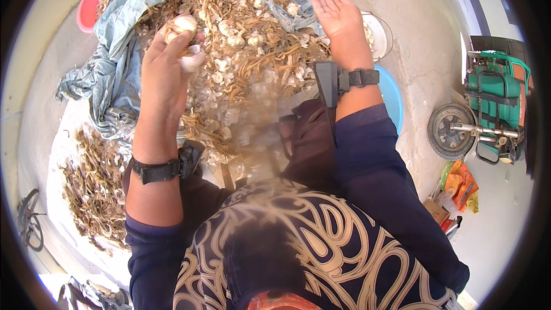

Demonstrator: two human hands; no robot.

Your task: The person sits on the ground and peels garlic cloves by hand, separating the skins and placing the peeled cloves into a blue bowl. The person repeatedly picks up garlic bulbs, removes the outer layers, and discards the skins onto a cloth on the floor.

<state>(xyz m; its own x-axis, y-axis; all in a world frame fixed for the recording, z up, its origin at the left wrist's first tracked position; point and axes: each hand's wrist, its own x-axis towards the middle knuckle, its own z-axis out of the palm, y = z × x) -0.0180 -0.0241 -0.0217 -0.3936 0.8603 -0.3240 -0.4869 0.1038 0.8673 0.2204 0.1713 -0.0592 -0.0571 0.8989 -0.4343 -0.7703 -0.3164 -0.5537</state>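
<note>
My left hand [165,64] holds garlic [185,23] between thumb and fingers, with pale cloves at the top and a piece of whitish skin [192,58] hanging at the palm side. My right hand [333,10] is raised palm up at the upper right, fingers extended, holding nothing. Below and between both hands spreads a heap of dried garlic stalks and loose skins [241,60], with several whole garlic bulbs [236,41] among them. A blue-grey cloth [116,34] lies under and around the heap's left and far sides.
A pink basin [88,13] of cloves stands upper left. Beyond my right wrist are a white bucket [379,36] with a wire handle and a blue basin [391,94]. Stalks [94,181] lie on a white sheet at left. A green three-wheeler [495,99] stands at right.
</note>
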